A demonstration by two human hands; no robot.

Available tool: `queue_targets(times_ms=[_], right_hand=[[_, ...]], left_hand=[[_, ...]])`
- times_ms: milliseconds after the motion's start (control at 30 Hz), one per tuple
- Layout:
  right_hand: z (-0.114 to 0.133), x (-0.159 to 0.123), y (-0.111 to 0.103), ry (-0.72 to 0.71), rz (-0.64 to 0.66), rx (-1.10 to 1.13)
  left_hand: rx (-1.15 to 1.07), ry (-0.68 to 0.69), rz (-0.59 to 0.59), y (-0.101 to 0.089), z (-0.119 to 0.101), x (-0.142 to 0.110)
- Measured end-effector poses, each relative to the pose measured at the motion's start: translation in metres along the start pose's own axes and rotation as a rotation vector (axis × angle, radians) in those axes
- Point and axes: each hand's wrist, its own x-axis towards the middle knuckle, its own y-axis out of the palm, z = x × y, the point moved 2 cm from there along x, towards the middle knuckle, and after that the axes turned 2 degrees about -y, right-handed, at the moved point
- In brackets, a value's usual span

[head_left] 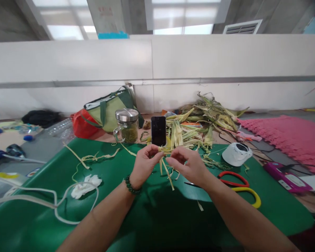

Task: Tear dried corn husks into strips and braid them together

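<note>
My left hand (144, 166), with a green bead bracelet at the wrist, pinches a small bundle of pale corn husk strips (168, 176) between thumb and fingers. Several strip ends hang down below it over the green mat. Close on the right, my right hand (189, 164) has its fingers curled in a pinch at the same strips; the fingertips partly hide the exact grip. Right behind the hands stands a dark-screened phone (158, 130). A heap of corn husks (183, 133) lies behind my right hand. Scissors with red and yellow handles (245, 189) rest beside my right forearm.
A lidded glass mug (128, 127) stands back left, before a green bag (107, 110). White cable (55, 199) and crumpled tissue (86, 186) lie on the green mat (115, 227). At right are a white roll (236, 154), a purple power strip (287, 177) and a pink cloth (291, 140).
</note>
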Motion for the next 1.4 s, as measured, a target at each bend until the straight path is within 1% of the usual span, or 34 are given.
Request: queue_targets(times_ms=[67,133,167,233,367,433,500,633,667,733,900,1100,1200,1267,1333,1400], right_hand=[[-0.002,-0.001,0.011,0.143,0.103,0.132],[-0.004,-0.001,0.017,0.197,0.149,0.251],[-0.005,-0.001,0.017,0.204,0.151,0.271],[-0.007,0.001,0.013,0.191,0.125,0.197],[-0.009,0.004,-0.002,0.151,0.102,-0.077],[-0.009,0.007,-0.004,0.156,0.091,-0.073],[-0.011,0.009,-0.001,0.188,0.073,0.101],[-0.021,0.014,0.012,0.383,-0.009,0.671],[-0.024,0.015,0.015,0.428,-0.032,0.757],[-0.027,0.015,0.018,0.473,-0.075,0.832],[-0.027,0.014,0.020,0.435,-0.165,0.803],[-0.024,0.014,0.023,0.434,-0.194,0.736],[-0.024,0.015,0.020,0.394,-0.186,0.677],[-0.023,0.015,0.016,0.332,-0.169,0.587],[-0.019,0.013,0.013,0.252,-0.145,0.428],[-0.016,0.009,0.012,0.172,-0.088,0.249]], left_hand=[[0.008,0.005,-0.006,0.001,0.001,-0.001],[0.007,-0.008,0.000,0.001,0.002,-0.001],[0.005,-0.014,0.006,0.000,0.002,-0.001],[0.000,-0.020,0.016,-0.001,0.001,0.001],[0.001,-0.034,0.020,-0.002,-0.001,0.002],[0.004,-0.037,0.019,-0.002,-0.002,0.001],[0.003,-0.029,0.021,-0.001,-0.002,0.000],[-0.026,0.000,0.017,0.000,-0.002,-0.001],[-0.032,0.006,0.015,0.000,-0.003,-0.001],[-0.031,0.016,0.014,0.000,-0.004,-0.002],[0.000,0.039,-0.008,0.000,-0.004,-0.004],[0.045,0.059,-0.023,0.000,0.002,-0.005],[0.041,0.060,-0.013,0.001,0.001,-0.005],[0.023,0.050,-0.015,0.001,-0.001,-0.004],[0.002,0.041,-0.040,0.000,-0.002,-0.003],[-0.011,0.034,-0.066,-0.001,-0.002,-0.002]])
